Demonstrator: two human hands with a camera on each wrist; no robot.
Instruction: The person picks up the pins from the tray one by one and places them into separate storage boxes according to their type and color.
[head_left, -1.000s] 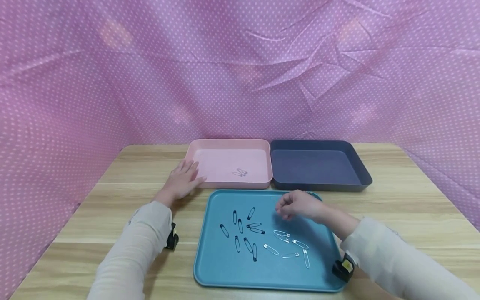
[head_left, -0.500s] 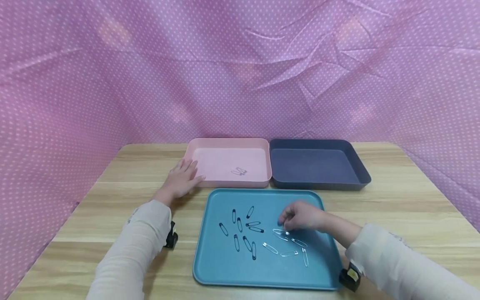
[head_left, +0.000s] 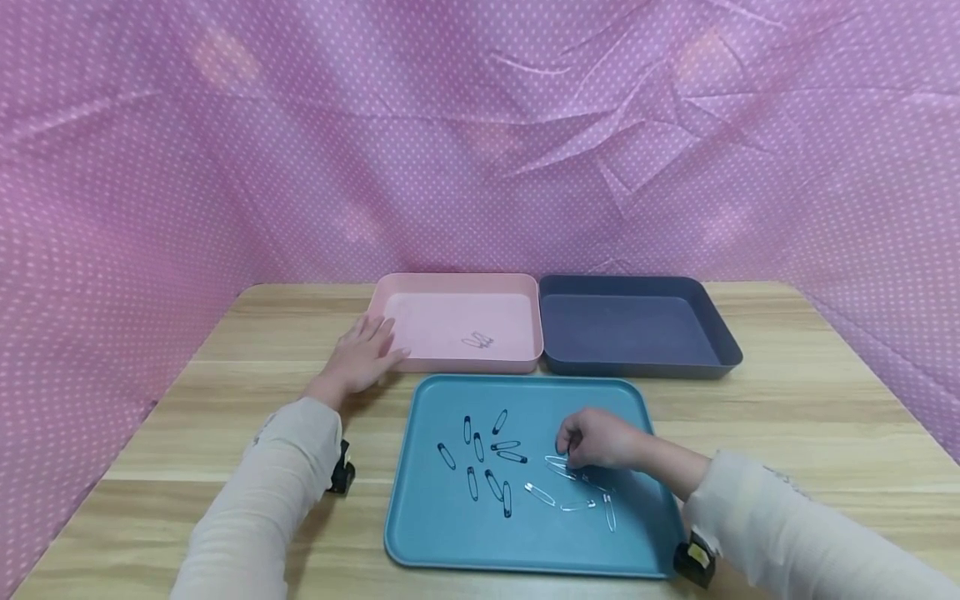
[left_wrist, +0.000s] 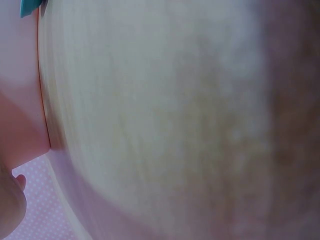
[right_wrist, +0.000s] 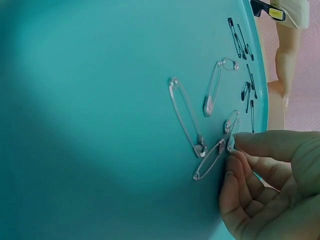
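My right hand [head_left: 600, 439] is over the right half of the teal tray [head_left: 450, 542]. In the right wrist view its thumb and fingertips pinch the end of a silver safety pin [right_wrist: 231, 143] that lies on the tray. Several other silver safety pins [head_left: 540, 494] are scattered close by. Black safety pins [head_left: 472, 483] lie in a loose group on the tray's left half. At the left, my left hand [head_left: 360, 360] rests with spread, extended fingers on the near left corner of the pink tray [head_left: 450, 365]. A few silver safety pins [head_left: 477, 340] lie inside that pink tray.
A dark blue tray [head_left: 637, 329] stands beside the pink one, both behind the teal tray. All sit on a wooden table [head_left: 795, 400]. Pink dotted cloth [head_left: 480, 150] hangs behind and at the sides. Black wrist devices [head_left: 342, 468] are strapped under both sleeves.
My right hand has come down and slightly toward me onto the silver safety pins, its fingertips closing at one of them. The left hand stays on the pink tray.
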